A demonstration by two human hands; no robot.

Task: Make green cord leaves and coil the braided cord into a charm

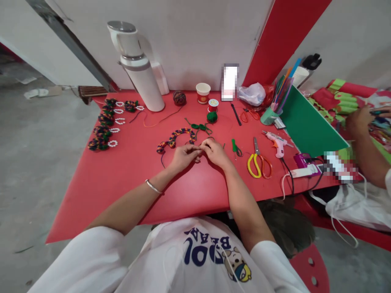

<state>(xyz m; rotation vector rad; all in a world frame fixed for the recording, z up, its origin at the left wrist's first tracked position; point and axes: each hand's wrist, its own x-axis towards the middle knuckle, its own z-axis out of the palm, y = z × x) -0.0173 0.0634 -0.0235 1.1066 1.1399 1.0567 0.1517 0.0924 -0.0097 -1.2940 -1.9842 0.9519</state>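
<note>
My left hand (pixel 185 157) and my right hand (pixel 214 152) meet above the red table, their fingertips pinched together. Whatever lies between the fingers is too small or hidden to name. Just beyond my left hand curves a multicolored crocheted yarn strip (pixel 173 138), one end reaching close to the fingers. A dark yarn tail trails from its left part. Behind the hands lie a green knotted yarn piece (pixel 200 127) and a green yarn ball (pixel 211 117). A green-handled hook (pixel 234 146) rests to the right of my right hand.
Scissors (pixel 256 160), a pink glue gun (pixel 277 143) and a pen cup (pixel 270 116) stand or lie right. A white flask (pixel 143 77), paper cup (pixel 203 93) and thread spool (pixel 213 105) line the back. Yarn pieces with bead loops (pixel 105 118) sit left. Another person's hand (pixel 360 122) works far right.
</note>
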